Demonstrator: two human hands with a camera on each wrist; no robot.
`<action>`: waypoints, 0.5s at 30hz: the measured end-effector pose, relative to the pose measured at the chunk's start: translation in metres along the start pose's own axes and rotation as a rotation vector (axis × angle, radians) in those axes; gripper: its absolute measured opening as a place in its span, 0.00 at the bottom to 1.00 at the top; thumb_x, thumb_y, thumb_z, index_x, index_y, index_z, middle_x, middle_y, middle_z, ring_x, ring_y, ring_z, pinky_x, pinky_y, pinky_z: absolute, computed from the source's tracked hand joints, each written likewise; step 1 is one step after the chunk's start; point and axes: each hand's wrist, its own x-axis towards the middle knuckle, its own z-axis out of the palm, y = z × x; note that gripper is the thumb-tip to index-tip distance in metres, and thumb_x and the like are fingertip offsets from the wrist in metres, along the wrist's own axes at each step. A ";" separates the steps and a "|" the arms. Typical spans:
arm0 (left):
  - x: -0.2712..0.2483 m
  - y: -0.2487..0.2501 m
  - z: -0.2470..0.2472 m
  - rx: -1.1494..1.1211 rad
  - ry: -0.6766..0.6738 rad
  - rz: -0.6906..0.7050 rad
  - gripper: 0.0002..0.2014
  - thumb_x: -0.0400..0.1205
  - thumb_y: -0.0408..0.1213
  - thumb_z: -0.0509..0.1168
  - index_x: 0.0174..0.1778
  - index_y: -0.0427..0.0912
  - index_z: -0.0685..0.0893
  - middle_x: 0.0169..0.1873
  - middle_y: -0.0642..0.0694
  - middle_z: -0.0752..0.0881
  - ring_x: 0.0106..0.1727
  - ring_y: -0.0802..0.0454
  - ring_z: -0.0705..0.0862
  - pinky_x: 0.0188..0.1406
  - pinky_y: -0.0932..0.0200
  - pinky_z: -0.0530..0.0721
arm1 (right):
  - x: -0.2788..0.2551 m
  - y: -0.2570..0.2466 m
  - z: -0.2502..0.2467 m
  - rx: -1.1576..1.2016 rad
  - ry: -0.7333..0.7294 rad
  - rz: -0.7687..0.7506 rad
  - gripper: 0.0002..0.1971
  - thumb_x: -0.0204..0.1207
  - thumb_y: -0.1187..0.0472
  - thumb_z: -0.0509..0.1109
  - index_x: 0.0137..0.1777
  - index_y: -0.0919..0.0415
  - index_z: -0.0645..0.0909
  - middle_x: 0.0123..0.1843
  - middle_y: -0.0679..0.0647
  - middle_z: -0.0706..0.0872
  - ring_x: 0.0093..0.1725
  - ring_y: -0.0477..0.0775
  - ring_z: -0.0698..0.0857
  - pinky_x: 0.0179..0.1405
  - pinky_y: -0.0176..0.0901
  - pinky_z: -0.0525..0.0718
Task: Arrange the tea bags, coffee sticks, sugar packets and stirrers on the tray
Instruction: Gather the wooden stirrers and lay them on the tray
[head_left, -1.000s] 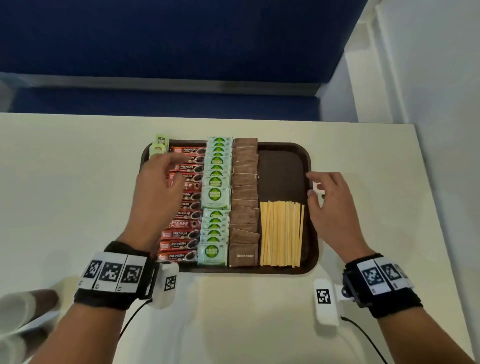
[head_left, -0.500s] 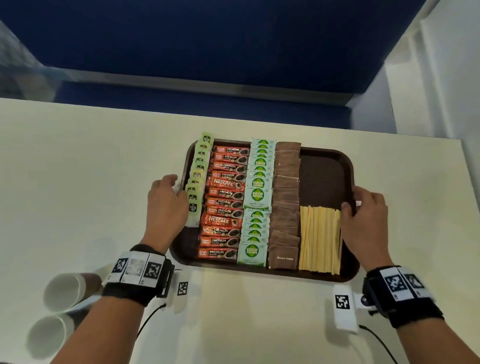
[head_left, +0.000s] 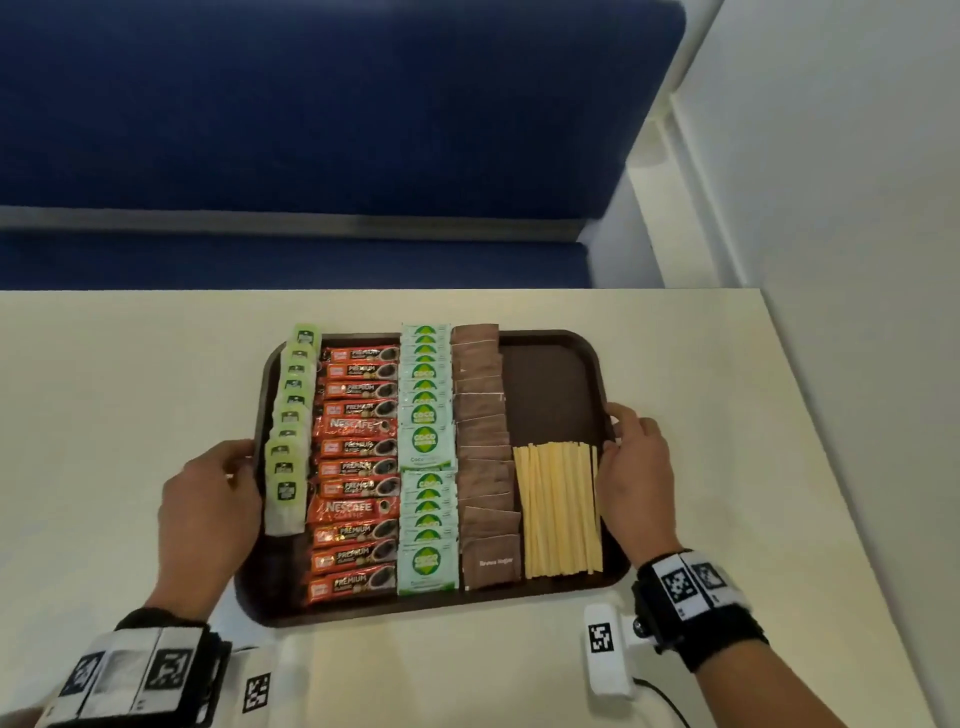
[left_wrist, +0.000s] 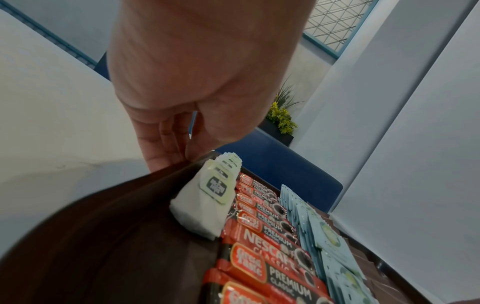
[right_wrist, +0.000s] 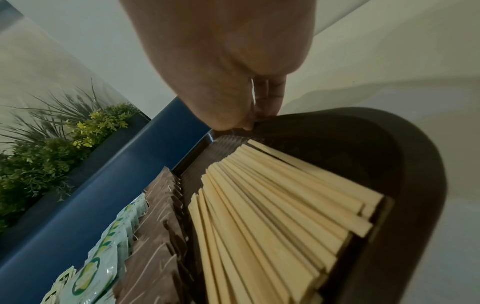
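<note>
A brown tray (head_left: 556, 374) sits on the cream table, filled in rows. From left to right lie green-tagged tea bags (head_left: 288, 441), red coffee sticks (head_left: 358, 467), pale green sugar packets (head_left: 428, 457), brown sugar packets (head_left: 485, 457) and wooden stirrers (head_left: 558, 509). My left hand (head_left: 244, 462) grips the tray's left rim beside the tea bags. In the left wrist view its fingers (left_wrist: 166, 148) curl under the rim (left_wrist: 103, 226). My right hand (head_left: 615, 431) grips the right rim just above the stirrers, its thumb (right_wrist: 228, 115) pressing on the rim (right_wrist: 389, 144).
A blue bench (head_left: 311, 130) runs behind the table's far edge. A white wall (head_left: 857, 260) stands close to the table's right edge. Bare table (head_left: 104, 389) stretches left of the tray. A potted plant (right_wrist: 52, 144) shows in the wrist views.
My left hand has come off the coffee sticks and tea bags and taken hold of the tray's left rim. My right hand has settled lower on the right rim.
</note>
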 end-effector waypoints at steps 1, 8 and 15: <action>0.000 0.003 0.000 0.001 -0.011 -0.006 0.15 0.91 0.31 0.63 0.70 0.40 0.91 0.59 0.36 0.95 0.52 0.36 0.89 0.56 0.38 0.88 | 0.000 0.001 -0.001 -0.001 0.005 0.005 0.26 0.87 0.75 0.63 0.83 0.57 0.76 0.69 0.61 0.81 0.66 0.62 0.82 0.64 0.59 0.86; 0.002 0.040 0.016 -0.050 -0.054 0.008 0.14 0.92 0.34 0.65 0.69 0.42 0.92 0.57 0.35 0.95 0.47 0.35 0.90 0.53 0.36 0.91 | 0.010 0.020 -0.019 0.021 0.014 0.087 0.29 0.87 0.76 0.62 0.85 0.55 0.74 0.73 0.57 0.79 0.63 0.57 0.84 0.62 0.55 0.89; 0.001 0.092 0.054 -0.040 -0.158 0.034 0.16 0.93 0.36 0.65 0.75 0.40 0.88 0.64 0.34 0.93 0.54 0.34 0.89 0.59 0.32 0.91 | 0.043 0.059 -0.049 -0.010 0.050 0.120 0.30 0.87 0.77 0.61 0.86 0.54 0.73 0.74 0.57 0.79 0.66 0.56 0.83 0.66 0.53 0.88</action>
